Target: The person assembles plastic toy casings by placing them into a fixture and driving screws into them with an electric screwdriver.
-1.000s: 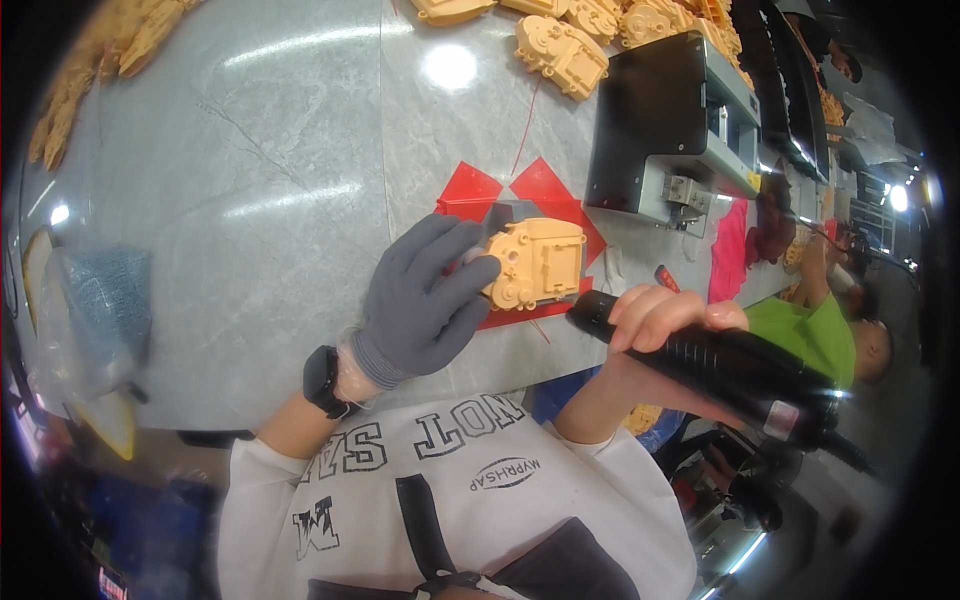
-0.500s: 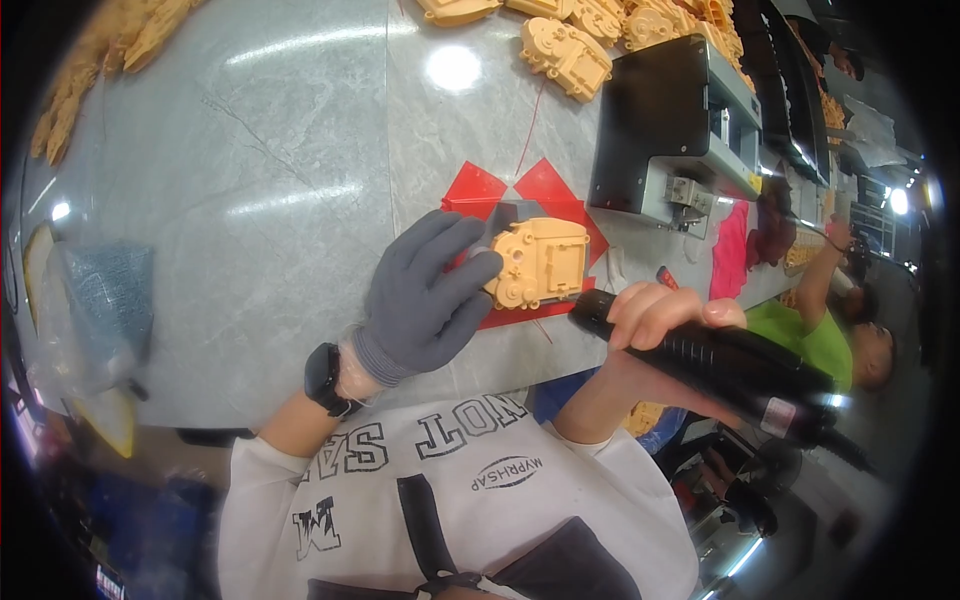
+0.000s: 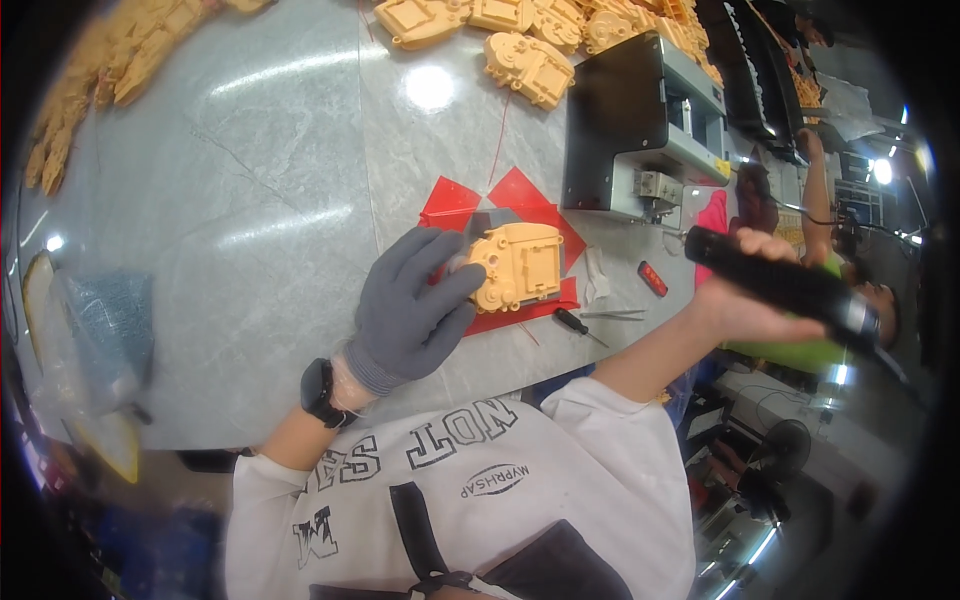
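Observation:
My left hand (image 3: 413,310), in a grey glove, grips the left edge of a yellow plastic housing (image 3: 522,268) with its thumb and fingertips. This housing has round bosses on its left side and a rectangular recess on its right. It rests on a dark grey block (image 3: 490,218) set among red sheets (image 3: 525,195) on the table. Away to the right, my bare right hand (image 3: 762,305) is wrapped round a black electric screwdriver (image 3: 722,258) with a cord at its rear. The tool is held up, apart from the housing.
A black and silver bench machine (image 3: 612,130) stands beyond the housing. Near it lie a small screwdriver (image 3: 571,320), tweezers (image 3: 618,315) and a red-handled knife (image 3: 653,279). More yellow housings (image 3: 530,70) pile at the back. Bagged blue material (image 3: 112,325) is at left; a person in green works at right.
My right hand has drawn the electric screwdriver away from the housing, up and to the right, uncovering the small tools. My left hand keeps its hold; the whole view has shifted slightly.

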Demonstrator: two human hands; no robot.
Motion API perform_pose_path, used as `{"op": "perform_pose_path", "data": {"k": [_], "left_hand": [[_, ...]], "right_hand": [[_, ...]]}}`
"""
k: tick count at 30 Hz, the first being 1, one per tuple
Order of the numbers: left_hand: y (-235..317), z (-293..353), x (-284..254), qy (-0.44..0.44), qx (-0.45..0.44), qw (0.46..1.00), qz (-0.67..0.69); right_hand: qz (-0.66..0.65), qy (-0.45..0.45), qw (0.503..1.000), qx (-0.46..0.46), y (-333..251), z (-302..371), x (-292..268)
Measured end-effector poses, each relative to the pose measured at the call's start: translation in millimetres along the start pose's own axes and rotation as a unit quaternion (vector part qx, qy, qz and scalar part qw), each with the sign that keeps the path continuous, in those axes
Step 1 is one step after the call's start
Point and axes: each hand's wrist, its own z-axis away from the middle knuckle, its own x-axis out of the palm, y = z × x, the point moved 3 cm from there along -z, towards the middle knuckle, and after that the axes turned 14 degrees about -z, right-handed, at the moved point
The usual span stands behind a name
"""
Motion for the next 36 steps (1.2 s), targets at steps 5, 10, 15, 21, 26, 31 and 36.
{"op": "perform_pose_path", "data": {"k": [5, 10, 15, 21, 26, 31, 36], "left_hand": [[-5, 1, 1, 0.005, -0.005, 1.0, -0.002], [-6, 1, 1, 0.003, -0.009, 1.0, -0.002], [-8, -4, 1, 0.014, -0.013, 1.0, -0.003], [-9, 1, 0, 0.004, -0.012, 1.0, 0.009], [-10, -2, -1, 0.036, -0.011, 0.999, 0.025], [-14, 1, -2, 0.032, -0.048, 0.995, 0.078], [-14, 0, -1, 0.047, -0.033, 0.996, 0.07]], "right_hand": [[0.049, -0.009, 0.999, -0.007, 17, -12, -1], [0.121, -0.007, 0.992, 0.037, 46, -11, -7], [0.053, -0.021, 0.996, 0.074, 11, 27, -1], [-0.208, -0.189, 0.94, 0.194, -5, 88, 59], [-0.24, -0.208, 0.915, 0.248, 0, 118, 78], [-0.173, -0.307, 0.912, 0.21, 1, 125, 84], [-0.123, -0.304, 0.926, 0.185, 7, 136, 81]]}}
